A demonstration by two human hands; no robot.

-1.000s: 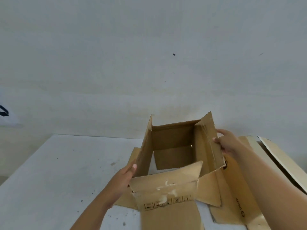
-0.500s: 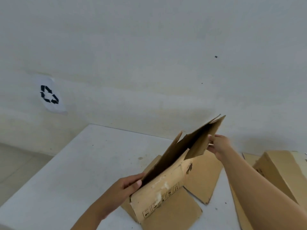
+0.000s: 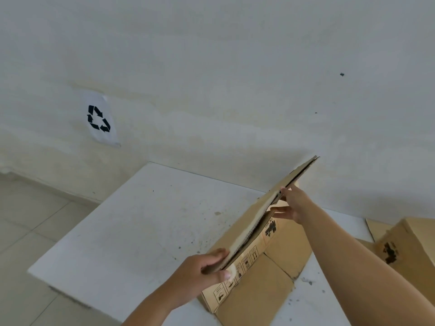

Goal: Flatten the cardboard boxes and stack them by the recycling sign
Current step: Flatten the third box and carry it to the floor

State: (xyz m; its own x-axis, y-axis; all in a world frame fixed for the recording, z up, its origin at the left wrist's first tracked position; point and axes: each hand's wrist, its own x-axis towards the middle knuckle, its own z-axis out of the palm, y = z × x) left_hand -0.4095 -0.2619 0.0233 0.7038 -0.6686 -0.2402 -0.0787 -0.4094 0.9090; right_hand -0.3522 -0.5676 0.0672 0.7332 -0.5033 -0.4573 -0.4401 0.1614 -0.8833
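Cardboard's basically pancaked at this point: the flattened box (image 3: 263,222) is held tilted up off the white table (image 3: 141,227), its lower flaps touching the tabletop. Left hand (image 3: 200,276) is pinched shut on the near bottom corner, thumb on the printed side, fingers wrapped over the top. Right hand (image 3: 293,205) has the far upper edge, fingers only loosely curled around it, thumb underneath.

What I'd worry about: that right-hand grip looks light, and corrugated likes to spring back, so the panels could pop open again if either pinch eases. The loose flaps hanging at the bottom could also snag on the table edge or fold the wrong way when it gets carried over.

The recycling sign (image 3: 100,120) is on the wall well off to the left, past the table's end, and there's another box (image 3: 409,250) on the right not yet flattened, so plenty left
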